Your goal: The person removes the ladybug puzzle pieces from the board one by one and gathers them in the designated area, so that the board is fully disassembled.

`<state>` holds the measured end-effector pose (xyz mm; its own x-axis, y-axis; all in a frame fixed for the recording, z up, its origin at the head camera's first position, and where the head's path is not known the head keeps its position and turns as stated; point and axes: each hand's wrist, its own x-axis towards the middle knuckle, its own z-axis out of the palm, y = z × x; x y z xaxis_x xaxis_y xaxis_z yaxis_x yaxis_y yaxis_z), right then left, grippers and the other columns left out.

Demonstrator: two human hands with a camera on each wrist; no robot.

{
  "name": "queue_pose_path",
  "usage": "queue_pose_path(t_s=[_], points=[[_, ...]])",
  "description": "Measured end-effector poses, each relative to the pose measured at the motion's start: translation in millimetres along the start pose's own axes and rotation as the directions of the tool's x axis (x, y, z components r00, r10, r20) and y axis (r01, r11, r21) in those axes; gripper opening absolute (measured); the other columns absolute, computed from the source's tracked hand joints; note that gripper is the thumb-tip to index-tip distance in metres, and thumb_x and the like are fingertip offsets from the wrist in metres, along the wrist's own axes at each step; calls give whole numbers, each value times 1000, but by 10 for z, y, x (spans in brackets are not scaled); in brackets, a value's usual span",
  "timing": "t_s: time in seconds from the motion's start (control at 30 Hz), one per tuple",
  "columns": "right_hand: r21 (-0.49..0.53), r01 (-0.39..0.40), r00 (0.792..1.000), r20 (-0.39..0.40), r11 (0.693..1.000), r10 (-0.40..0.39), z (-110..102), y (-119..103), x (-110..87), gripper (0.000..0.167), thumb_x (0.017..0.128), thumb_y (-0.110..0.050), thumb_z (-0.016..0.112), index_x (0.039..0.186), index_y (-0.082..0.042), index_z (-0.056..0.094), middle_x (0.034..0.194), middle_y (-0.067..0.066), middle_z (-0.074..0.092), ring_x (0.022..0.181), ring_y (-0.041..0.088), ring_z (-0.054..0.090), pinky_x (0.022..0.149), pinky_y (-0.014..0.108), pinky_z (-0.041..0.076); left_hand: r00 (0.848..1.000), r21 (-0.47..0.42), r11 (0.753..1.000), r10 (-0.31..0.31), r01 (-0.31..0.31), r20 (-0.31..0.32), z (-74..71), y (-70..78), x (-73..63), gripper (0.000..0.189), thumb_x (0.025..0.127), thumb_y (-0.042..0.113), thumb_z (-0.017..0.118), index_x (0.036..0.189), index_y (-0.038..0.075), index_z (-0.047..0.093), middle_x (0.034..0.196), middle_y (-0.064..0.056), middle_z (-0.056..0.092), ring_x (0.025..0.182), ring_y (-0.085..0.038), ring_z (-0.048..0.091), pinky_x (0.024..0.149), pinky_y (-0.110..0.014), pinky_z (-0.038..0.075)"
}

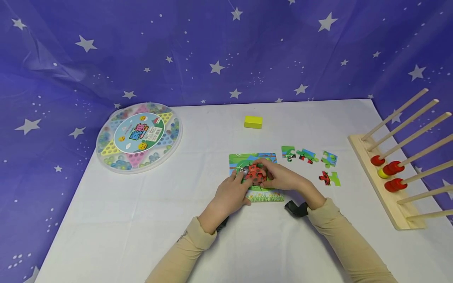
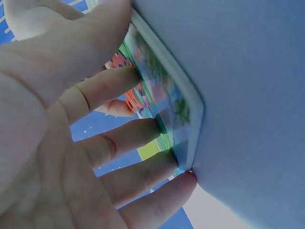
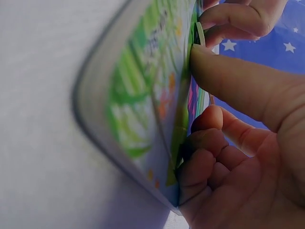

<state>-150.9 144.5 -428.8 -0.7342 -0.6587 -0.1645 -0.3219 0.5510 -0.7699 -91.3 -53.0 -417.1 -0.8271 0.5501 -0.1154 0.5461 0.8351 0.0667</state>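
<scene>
A jigsaw puzzle board lies flat on the table, with a red, black-spotted ladybug in its middle above painted grass. My left hand rests on the board's left side. In the left wrist view its straight, spread fingers touch the picture near the edge. My right hand reaches over the board from the right with curled fingers. Between its thumb and forefinger, the right wrist view shows the thin edge of a puzzle piece, pinched at the ladybug's right side. The piece's face is mostly hidden.
Several loose puzzle pieces lie right of the board. A yellow block sits behind it. At the left is a round marble-game box; at the right, a wooden peg rack with red and yellow beads. Black straps show at the wrists.
</scene>
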Motion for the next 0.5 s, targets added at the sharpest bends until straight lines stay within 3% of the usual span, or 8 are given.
queue_pose_path(t_s=[0.5], points=[[2, -10, 999, -40, 1000, 10, 26, 29, 2, 57, 79, -10, 70, 129, -6, 42, 78, 4, 47, 55, 12, 39, 52, 26, 33, 1000, -21, 1000, 6, -6, -7, 7, -19, 4, 61, 72, 49, 69, 122, 17, 55, 132, -14, 43, 121, -37, 40, 92, -38, 41]])
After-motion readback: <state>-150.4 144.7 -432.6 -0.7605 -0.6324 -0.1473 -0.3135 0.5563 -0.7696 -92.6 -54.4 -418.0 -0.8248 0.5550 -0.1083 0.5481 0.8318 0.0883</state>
